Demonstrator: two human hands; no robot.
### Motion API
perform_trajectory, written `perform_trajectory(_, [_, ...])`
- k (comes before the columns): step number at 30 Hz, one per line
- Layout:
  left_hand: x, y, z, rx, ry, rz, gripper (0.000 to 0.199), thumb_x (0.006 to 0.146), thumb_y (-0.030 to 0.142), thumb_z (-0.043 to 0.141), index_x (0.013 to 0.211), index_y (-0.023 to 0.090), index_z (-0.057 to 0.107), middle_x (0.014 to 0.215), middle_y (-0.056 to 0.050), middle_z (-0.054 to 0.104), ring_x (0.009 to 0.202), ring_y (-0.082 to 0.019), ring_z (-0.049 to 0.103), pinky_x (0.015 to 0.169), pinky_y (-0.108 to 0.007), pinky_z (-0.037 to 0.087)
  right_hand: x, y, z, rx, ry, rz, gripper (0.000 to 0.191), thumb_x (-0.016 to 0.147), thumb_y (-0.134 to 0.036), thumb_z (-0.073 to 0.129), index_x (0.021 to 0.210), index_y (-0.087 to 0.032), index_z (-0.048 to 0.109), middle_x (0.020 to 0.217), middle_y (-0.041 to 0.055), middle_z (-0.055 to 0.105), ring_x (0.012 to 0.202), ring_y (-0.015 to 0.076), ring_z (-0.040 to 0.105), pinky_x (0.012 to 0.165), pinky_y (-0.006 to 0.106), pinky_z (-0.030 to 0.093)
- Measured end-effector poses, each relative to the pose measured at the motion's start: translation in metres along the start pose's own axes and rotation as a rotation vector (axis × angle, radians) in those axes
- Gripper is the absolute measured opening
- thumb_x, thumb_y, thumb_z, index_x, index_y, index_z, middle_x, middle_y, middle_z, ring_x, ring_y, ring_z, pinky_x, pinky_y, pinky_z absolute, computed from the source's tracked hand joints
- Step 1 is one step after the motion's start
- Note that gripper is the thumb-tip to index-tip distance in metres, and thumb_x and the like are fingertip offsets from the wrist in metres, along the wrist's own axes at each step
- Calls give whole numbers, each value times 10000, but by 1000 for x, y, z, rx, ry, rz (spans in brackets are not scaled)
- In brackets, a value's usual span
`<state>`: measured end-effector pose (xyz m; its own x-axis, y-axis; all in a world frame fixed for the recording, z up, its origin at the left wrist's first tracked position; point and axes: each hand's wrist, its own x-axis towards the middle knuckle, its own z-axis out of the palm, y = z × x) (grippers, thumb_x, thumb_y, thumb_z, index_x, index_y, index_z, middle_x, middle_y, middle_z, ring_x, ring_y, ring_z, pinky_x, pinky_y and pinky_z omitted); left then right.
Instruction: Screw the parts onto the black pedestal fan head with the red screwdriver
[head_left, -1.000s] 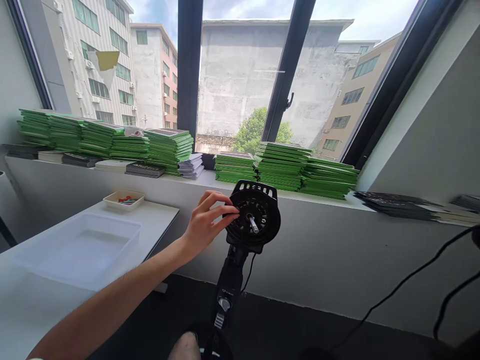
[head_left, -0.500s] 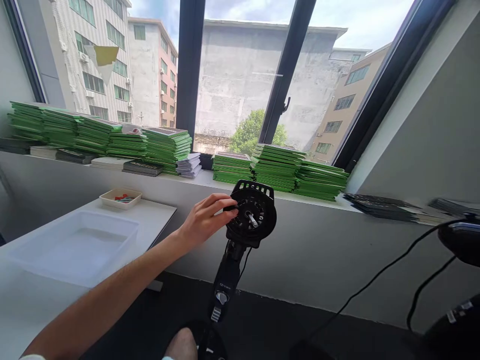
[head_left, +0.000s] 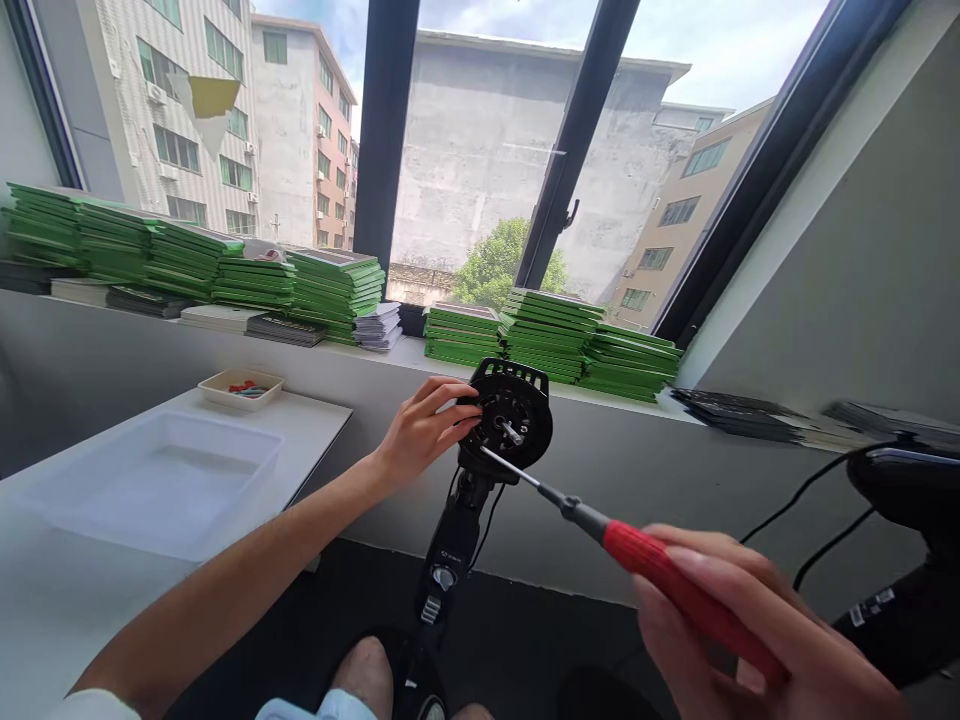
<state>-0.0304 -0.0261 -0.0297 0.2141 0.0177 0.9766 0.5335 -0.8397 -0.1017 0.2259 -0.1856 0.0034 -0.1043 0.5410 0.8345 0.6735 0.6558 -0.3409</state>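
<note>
The fan motor head stands before the windowsill. The left hand pinches its left rim; the fingertip contact is indistinct. The right hand, cut off at the frame's lower edge, grips the screwdriver. The table lies left of the motor head.

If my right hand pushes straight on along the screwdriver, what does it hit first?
The red-handled screwdriver in the right hand would most likely meet the black round part, near its lower-left edge. Depth is unclear; the tip may already be touching.
</note>
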Motion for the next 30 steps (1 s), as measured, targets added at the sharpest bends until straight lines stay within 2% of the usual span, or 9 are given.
perform_trajectory(2, [1, 0, -1, -4, -8, -6, 134, 938, 192, 628, 1061, 205, 682, 1144, -84, 686, 1123, -208, 624, 929, -381, 610, 37, -20, 7, -173, -89, -237, 380, 890, -388, 559, 897, -46, 725, 838, 58, 717, 762, 33, 662, 682, 147, 437])
perform_trajectory(3, [1, 0, -1, -2, -11, -7, 135, 940, 193, 626, 1063, 204, 678, 1148, -86, 685, 1124, -208, 623, 928, -382, 609, 49, -27, 11, -272, -81, -359, 359, 923, -333, 513, 938, -37, 716, 838, 41, 709, 784, 13, 653, 691, 128, 416])
perform_trajectory(5, [2, 0, -2, 15, -12, -5, 122, 941, 197, 625, 1054, 204, 671, 1156, -87, 683, 1130, -211, 623, 925, -381, 606, 63, -34, 18, -410, -73, -560, 272, 951, -240, 499, 1022, -53, 683, 862, 25, 709, 809, 15, 647, 699, 121, 410])
perform_trajectory(7, [3, 0, -2, 36, -13, 2, 101, 943, 208, 624, 1035, 207, 666, 1168, -87, 679, 1142, -211, 623, 930, -375, 603, 67, -36, 21, -487, -62, -669, 171, 938, -177, 559, 1071, -101, 635, 880, 24, 715, 780, 55, 653, 662, 150, 433])
perform_trajectory(10, [4, 0, -2, 44, -18, 9, 86, 943, 218, 625, 1022, 211, 660, 1170, -83, 681, 1140, -206, 626, 938, -364, 600, 72, -41, 21, -561, -79, -731, 202, 910, -140, 612, 1106, -133, 566, 872, 31, 709, 729, 105, 662, 593, 211, 450])
perform_trajectory(15, [7, 1, -3, 23, -15, 5, 98, 942, 215, 627, 1034, 201, 658, 1149, -85, 692, 1124, -204, 628, 926, -359, 604, 85, -47, 23, -610, -100, -814, 135, 921, -158, 603, 1032, -117, 537, 822, 31, 687, 702, 112, 660, 569, 224, 450])
perform_trajectory(24, [5, 1, -4, 8, -14, -8, 101, 944, 210, 622, 1034, 195, 665, 1153, -81, 695, 1120, -200, 627, 928, -341, 602, 94, -49, 24, -642, -142, -808, 91, 954, -199, 566, 1006, -137, 524, 839, 22, 685, 692, 101, 652, 551, 220, 431])
perform_trajectory(30, [4, -2, -2, 19, -29, -41, 108, 958, 233, 601, 1036, 204, 671, 1166, -77, 697, 1131, -204, 632, 925, -354, 607, 106, -52, 24, -675, -233, -838, 121, 958, -219, 572, 1052, -156, 530, 840, 9, 689, 732, 118, 679, 568, 222, 450])
